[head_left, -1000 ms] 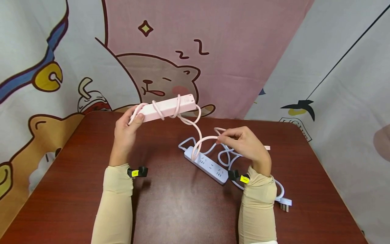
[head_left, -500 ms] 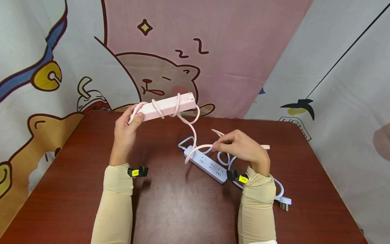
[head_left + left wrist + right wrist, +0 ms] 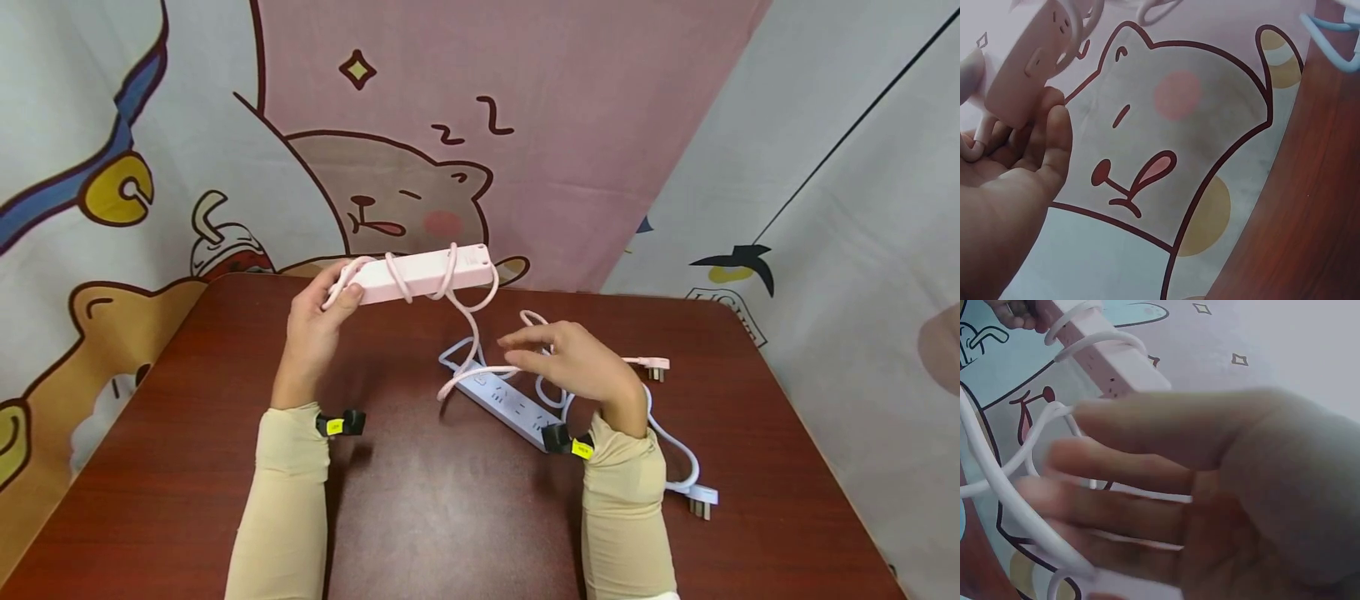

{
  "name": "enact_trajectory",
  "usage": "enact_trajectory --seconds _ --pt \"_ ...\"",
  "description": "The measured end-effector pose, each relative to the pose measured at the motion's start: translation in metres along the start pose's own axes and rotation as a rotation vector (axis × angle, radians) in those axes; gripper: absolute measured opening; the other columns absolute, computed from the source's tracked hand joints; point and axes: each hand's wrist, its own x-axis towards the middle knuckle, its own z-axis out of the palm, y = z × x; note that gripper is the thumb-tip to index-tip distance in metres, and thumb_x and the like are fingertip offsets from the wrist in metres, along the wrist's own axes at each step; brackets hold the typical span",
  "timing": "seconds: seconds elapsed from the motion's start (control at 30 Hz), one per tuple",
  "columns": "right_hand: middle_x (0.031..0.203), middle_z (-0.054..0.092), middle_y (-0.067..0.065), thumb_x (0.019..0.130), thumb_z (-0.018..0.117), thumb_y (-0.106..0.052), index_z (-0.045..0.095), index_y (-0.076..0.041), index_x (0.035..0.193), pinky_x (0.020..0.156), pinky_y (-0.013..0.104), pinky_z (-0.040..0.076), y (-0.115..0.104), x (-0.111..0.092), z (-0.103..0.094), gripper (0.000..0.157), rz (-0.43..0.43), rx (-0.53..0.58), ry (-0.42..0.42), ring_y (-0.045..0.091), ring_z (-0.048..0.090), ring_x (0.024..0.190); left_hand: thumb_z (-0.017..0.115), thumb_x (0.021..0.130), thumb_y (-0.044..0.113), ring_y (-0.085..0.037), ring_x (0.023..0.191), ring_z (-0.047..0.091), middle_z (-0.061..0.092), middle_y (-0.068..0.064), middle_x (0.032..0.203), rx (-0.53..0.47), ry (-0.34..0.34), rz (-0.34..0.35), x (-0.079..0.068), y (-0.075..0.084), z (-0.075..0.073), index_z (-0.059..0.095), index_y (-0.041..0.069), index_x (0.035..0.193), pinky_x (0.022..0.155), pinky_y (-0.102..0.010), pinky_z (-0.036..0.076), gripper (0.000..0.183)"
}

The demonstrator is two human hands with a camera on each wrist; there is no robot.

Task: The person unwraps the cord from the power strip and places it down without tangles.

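My left hand (image 3: pixel 311 325) holds a pink power strip (image 3: pixel 427 275) by its left end, above the back of the table. Its pink cord (image 3: pixel 474 372) winds around the strip in loose turns, then hangs down and runs toward my right hand (image 3: pixel 585 367). In the right wrist view, the fingers (image 3: pixel 1122 506) of that hand are extended and spread, with the cord (image 3: pixel 1016 506) passing beside them. Below, a pale blue power strip (image 3: pixel 498 402) lies diagonally on the table. The left wrist view shows my thumb and fingers around the pink strip's end (image 3: pixel 1019 78).
The pink three-pin plug (image 3: pixel 656 365) is right of my right hand. A pale blue cord (image 3: pixel 678 446) loops to its plug (image 3: pixel 702 497) on the right side of the brown table (image 3: pixel 435 533). A printed curtain (image 3: pixel 570 150) hangs behind the table.
My right hand has lowered slightly leftward and its fingers have released the pink cord. The cord's hanging loop has dropped. The pink strip has shifted slightly right and down in my left hand.
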Motion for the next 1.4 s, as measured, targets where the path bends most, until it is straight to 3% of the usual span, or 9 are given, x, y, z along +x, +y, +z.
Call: enact_trajectory --seconds 0.13,0.23,0.33,0.43,0.63,0.83,0.97,1.2,1.4 --pt "0.125 0.073 0.003 0.100 0.067 -0.023 0.074 -0.014 0.122 0.091 0.039 0.051 -0.001 0.005 0.002 0.026 -0.033 0.002 0.207 0.018 0.066 0.110 0.062 0.102 0.023 -0.007 0.098 0.060 0.064 0.013 0.112 0.002 -0.039 0.000 -0.001 0.002 0.000 0.060 0.007 0.138 0.087 -0.019 0.048 0.039" --pt "0.122 0.073 0.006 0.100 0.066 -0.017 0.072 -0.010 0.124 0.084 0.036 0.050 0.000 0.012 0.006 0.026 -0.051 0.032 0.375 0.018 0.063 0.096 0.062 0.102 0.021 -0.007 0.098 0.061 0.065 0.011 0.114 -0.029 -0.087 0.002 -0.002 0.003 0.000 0.060 0.006 0.138 0.086 -0.019 0.050 0.039" --pt "0.127 0.069 0.010 0.101 0.063 -0.013 0.068 -0.006 0.130 0.092 0.037 0.050 0.001 0.020 0.011 0.030 -0.090 0.085 0.499 0.022 0.064 0.104 0.061 0.102 0.019 -0.008 0.098 0.061 0.066 0.010 0.116 -0.079 -0.148 0.007 -0.004 0.005 0.001 0.061 0.007 0.137 0.085 -0.019 0.051 0.036" --pt "0.133 0.066 0.010 0.104 0.058 -0.011 0.064 -0.005 0.135 0.109 0.040 0.045 0.002 0.028 0.016 0.033 -0.146 0.116 0.548 0.023 0.060 0.127 0.060 0.102 0.013 -0.009 0.099 0.061 0.068 0.009 0.116 -0.131 -0.210 0.017 -0.006 0.005 0.001 0.061 0.007 0.135 0.086 -0.020 0.051 0.034" --pt "0.137 0.066 0.008 0.105 0.054 -0.007 0.064 -0.010 0.137 0.109 0.034 0.045 0.007 0.037 0.024 0.034 -0.221 0.217 0.483 0.021 0.059 0.129 0.058 0.101 0.008 -0.011 0.099 0.061 0.068 0.006 0.117 -0.164 -0.344 0.032 -0.009 0.008 0.001 0.060 0.004 0.136 0.086 -0.023 0.052 0.036" --pt "0.131 0.070 0.006 0.095 0.065 0.002 0.072 -0.012 0.127 0.107 0.027 0.045 0.012 0.037 0.028 0.036 -0.332 0.237 0.333 0.020 0.059 0.130 0.058 0.101 0.009 -0.013 0.097 0.062 0.070 0.006 0.119 -0.109 -0.435 0.035 -0.009 0.012 0.001 0.061 0.004 0.136 0.086 -0.025 0.052 0.035" --pt "0.124 0.073 0.005 0.092 0.066 0.004 0.074 -0.011 0.122 0.099 0.025 0.047 0.013 0.037 0.028 0.034 -0.338 0.224 0.300 0.015 0.063 0.120 0.060 0.100 0.011 -0.012 0.095 0.062 0.070 0.006 0.115 -0.069 -0.434 0.033 -0.009 0.012 -0.001 0.062 0.006 0.135 0.084 -0.025 0.052 0.035" --pt "0.107 0.072 0.008 0.092 0.061 0.009 0.076 -0.006 0.111 0.083 0.022 0.050 0.013 0.038 0.029 0.028 -0.290 0.210 0.360 0.014 0.063 0.098 0.060 0.101 0.013 -0.014 0.097 0.062 0.070 0.005 0.115 -0.049 -0.388 0.025 -0.010 0.012 -0.008 0.062 0.006 0.135 0.085 -0.025 0.052 0.035" --pt "0.111 0.070 0.011 0.100 0.057 -0.001 0.070 -0.005 0.119 0.065 0.040 0.059 0.010 0.037 0.029 0.023 -0.193 0.225 0.267 0.021 0.068 0.077 0.059 0.101 0.014 -0.015 0.096 0.059 0.068 0.006 0.109 -0.020 -0.323 0.024 -0.008 0.011 -0.011 0.063 0.005 0.134 0.084 -0.024 0.050 0.035"
